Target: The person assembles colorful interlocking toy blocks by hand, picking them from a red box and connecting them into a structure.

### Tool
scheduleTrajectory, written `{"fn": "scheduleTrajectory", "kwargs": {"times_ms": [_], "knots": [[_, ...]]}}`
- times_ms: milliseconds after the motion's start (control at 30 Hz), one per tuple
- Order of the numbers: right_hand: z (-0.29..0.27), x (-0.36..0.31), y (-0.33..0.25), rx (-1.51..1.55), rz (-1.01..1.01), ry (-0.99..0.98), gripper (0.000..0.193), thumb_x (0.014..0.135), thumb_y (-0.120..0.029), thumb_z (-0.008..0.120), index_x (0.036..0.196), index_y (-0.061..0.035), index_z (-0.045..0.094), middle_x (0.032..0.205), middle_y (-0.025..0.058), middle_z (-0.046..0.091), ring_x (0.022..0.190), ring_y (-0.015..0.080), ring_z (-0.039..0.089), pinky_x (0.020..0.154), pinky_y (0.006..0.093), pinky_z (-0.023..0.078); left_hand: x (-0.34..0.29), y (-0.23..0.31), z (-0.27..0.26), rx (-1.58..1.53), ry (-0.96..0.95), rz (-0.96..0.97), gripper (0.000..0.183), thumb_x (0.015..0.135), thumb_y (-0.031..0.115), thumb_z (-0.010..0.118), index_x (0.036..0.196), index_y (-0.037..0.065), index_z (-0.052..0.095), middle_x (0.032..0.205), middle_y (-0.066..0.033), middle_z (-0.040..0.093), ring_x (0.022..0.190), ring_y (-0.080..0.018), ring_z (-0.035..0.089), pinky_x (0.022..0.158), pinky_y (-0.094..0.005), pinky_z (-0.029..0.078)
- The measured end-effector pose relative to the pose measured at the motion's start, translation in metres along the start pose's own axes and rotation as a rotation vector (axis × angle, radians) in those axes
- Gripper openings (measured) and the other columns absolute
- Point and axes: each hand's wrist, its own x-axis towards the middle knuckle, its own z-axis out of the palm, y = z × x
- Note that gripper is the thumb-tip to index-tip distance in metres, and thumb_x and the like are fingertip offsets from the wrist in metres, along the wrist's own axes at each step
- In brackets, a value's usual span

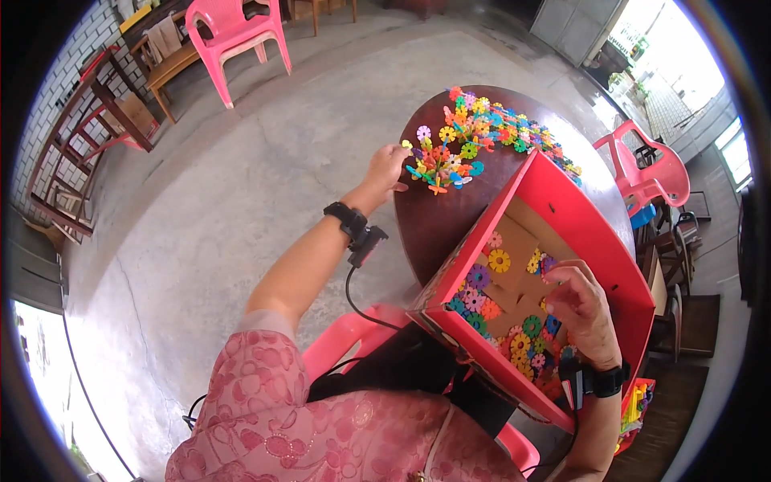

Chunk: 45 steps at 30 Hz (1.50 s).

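Observation:
My left hand [385, 170] is at the left edge of the round table, its fingertips closed on a small yellow-green flower-shaped disc [407, 145]. Just right of it stands a ring-like cluster of joined plastic flower discs [444, 165] in many colours. Over the open red cardboard box [591, 210] hangs my right hand [583, 312], fingers curved and apart; I see nothing held between them. Loose flower discs [522, 347] lie on the brown bottom of the box, partly hidden below that hand. A black strap with a small device sits on each wrist.
The dark round table [434, 229] bears a long chain of joined discs [514, 128] along its far side. Pink plastic chairs stand far left [237, 36] and at right [646, 165]. A cable [357, 301] hangs from my left wrist. Wooden furniture lines the left wall.

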Motion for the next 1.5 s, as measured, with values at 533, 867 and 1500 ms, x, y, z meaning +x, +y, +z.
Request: {"fn": "scheduleTrajectory", "kwargs": {"times_ms": [533,867,1500], "knots": [[0.021,-0.017,-0.052,-0.429,-0.165,-0.657,0.069,0.070,-0.039,0.078,0.122,-0.0041,0.049,0.099,0.0148,0.055,0.084,0.0342,0.060,0.075,0.0401,0.049,0.005,0.009,0.004,-0.145,-0.160,-0.195,0.041,0.092,0.028,0.052,0.127,0.010,0.041,0.115,-0.0114,0.054,0.087,-0.0284,0.063,0.067,-0.0413,0.056],[0.018,-0.011,-0.050,-0.377,-0.051,-0.745,0.066,0.073,-0.035,0.075,0.124,-0.0035,0.047,0.097,0.0170,0.054,0.086,0.0370,0.058,0.077,0.0421,0.048,-0.011,0.012,0.005,0.062,-0.266,-0.322,0.066,0.084,0.057,0.053,0.120,0.002,0.053,0.108,-0.0162,0.059,0.085,-0.0302,0.063,0.075,-0.0440,0.053],[0.026,-0.010,-0.049,-0.352,0.001,-0.748,0.065,0.072,-0.027,0.072,0.127,-0.0048,0.046,0.101,0.0182,0.055,0.091,0.0373,0.059,0.079,0.0410,0.049,0.002,0.010,0.000,0.018,-0.139,-0.102,0.036,0.089,0.036,0.057,0.111,0.009,0.056,0.096,-0.0042,0.058,0.085,-0.0171,0.057,0.063,-0.0348,0.051]]}}
